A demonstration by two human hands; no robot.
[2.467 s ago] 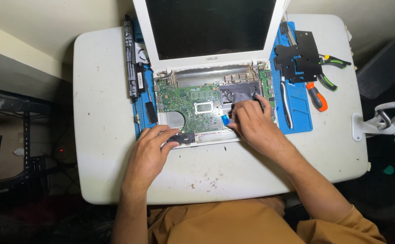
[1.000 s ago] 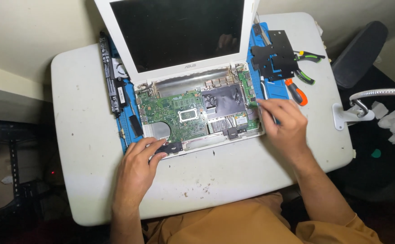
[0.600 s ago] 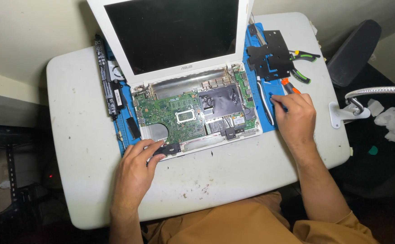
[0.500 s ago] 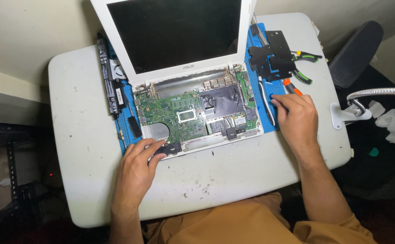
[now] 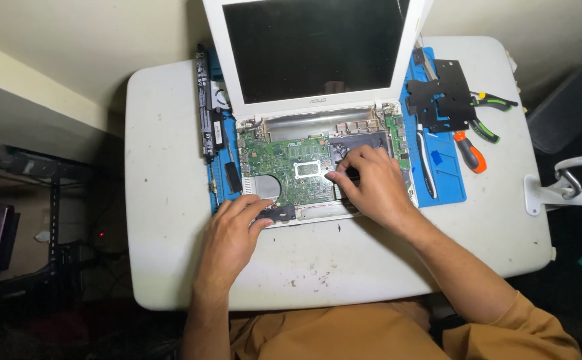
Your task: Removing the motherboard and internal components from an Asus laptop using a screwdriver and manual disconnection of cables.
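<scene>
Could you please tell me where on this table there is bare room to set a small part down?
The table is bare left of the blue mat and battery, and along its front edge beside the forearms. Its right edge beyond the pliers is free. The mat and the open laptop, under both hands, are crowded.

Both forearms are reaching forward from the body, bare below orange sleeves. The left hand (image 5: 232,230) is lying palm down, fingers slightly spread and curling forward, holding nothing. The right hand (image 5: 369,187) is angling in from the right, knuckles up, its fingertips (image 5: 334,175) bunching together and pressing down.
</scene>
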